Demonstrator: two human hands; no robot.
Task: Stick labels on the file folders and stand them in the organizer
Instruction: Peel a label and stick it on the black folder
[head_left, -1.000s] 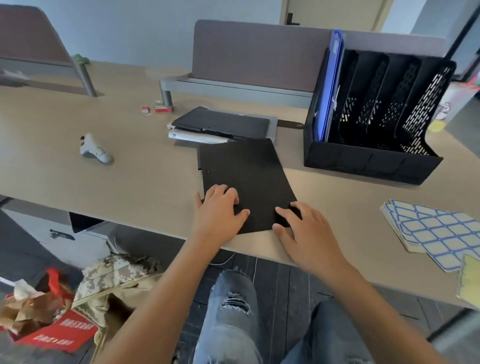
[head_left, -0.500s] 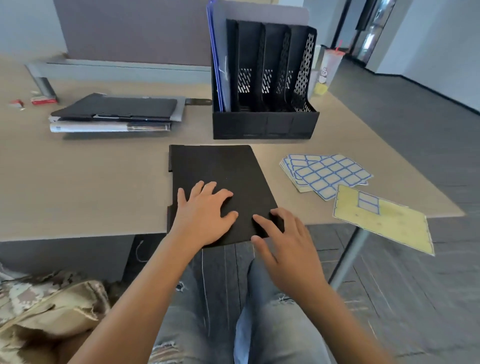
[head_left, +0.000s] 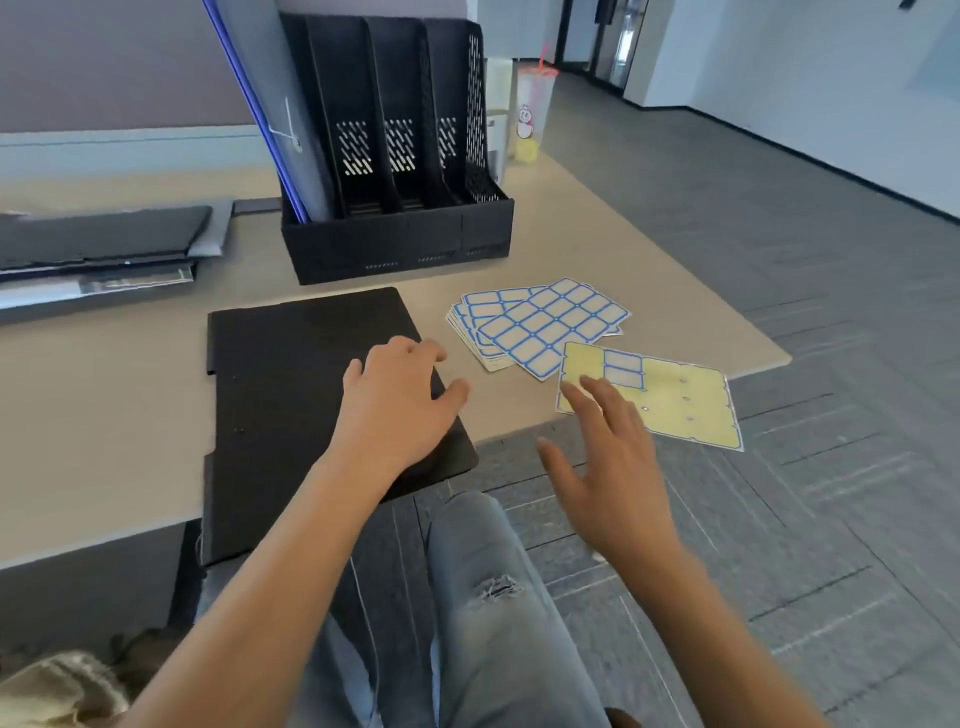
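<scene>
A black file folder (head_left: 291, 384) lies flat at the desk's near edge and overhangs it. My left hand (head_left: 395, 400) rests palm down on its right part, fingers spread. My right hand (head_left: 608, 457) hovers open to the right, fingertips at the near corner of a yellow backing sheet (head_left: 680, 405) that still carries two blue-bordered labels. A fanned stack of blue-bordered label sheets (head_left: 540, 322) lies just behind it. The black four-slot organizer (head_left: 400, 228) stands behind the folder, with a blue-edged folder (head_left: 270, 109) upright in its left slot.
A stack of dark and grey folders (head_left: 98, 244) lies at the left of the desk (head_left: 104, 415). A plastic cup with a red straw (head_left: 535, 109) stands behind the organizer. The desk's right corner ends just past the yellow sheet. My jeans-clad legs are below.
My right hand has left the black folder and swung right to the yellow sheet. My left hand slid to the folder's right part. The view has turned to the right.
</scene>
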